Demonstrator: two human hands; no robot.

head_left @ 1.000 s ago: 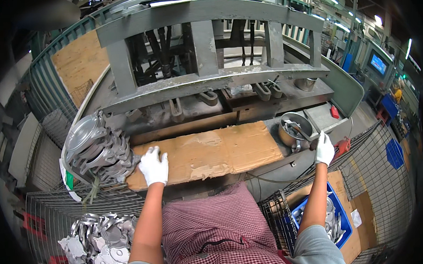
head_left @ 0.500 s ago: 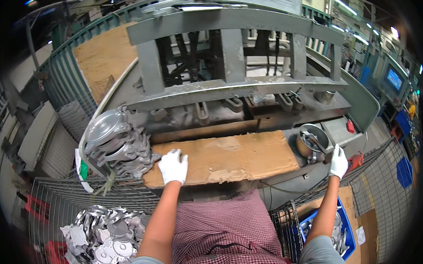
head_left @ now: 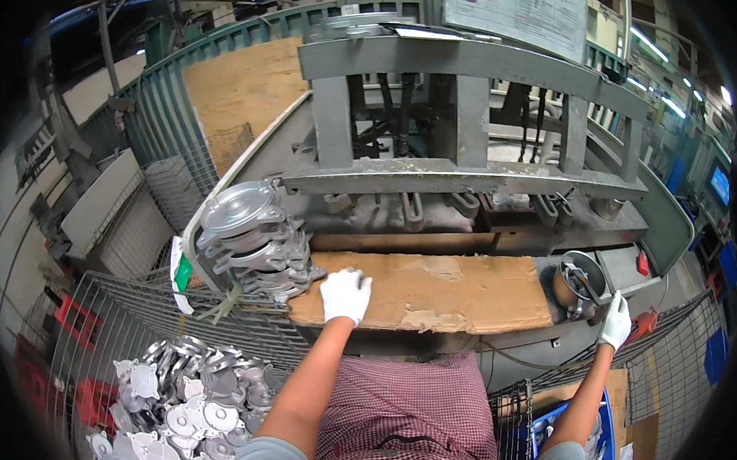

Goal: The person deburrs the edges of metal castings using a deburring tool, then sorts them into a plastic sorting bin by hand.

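Note:
My left hand (head_left: pixel 347 297), in a white glove, rests palm down on the left part of a worn cardboard sheet (head_left: pixel 462 296). Its fingers are slightly bent and apart, with nothing seen in them. Just left of it stands a tall stack of grey metal round covers (head_left: pixel 244 211) with lugs. On the far right, my gloved right hand (head_left: pixel 614 322) is closed at the bench edge. What its fingers hold, if anything, cannot be made out. Beside it is a metal pot (head_left: pixel 562 289) with a tool (head_left: pixel 583 280) leaning inside.
A grey metal frame (head_left: pixel 473 176) spans the back of the bench. At lower left a wire basket (head_left: pixel 93 324) holds a heap of metal covers (head_left: pixel 188 419). A blue bin (head_left: pixel 609 433) of parts sits at lower right. A red object (head_left: pixel 642 262) lies behind the pot.
The view has swung left, so the bench appears further right. My left hand still lies on the cardboard and my right hand stays by the pot.

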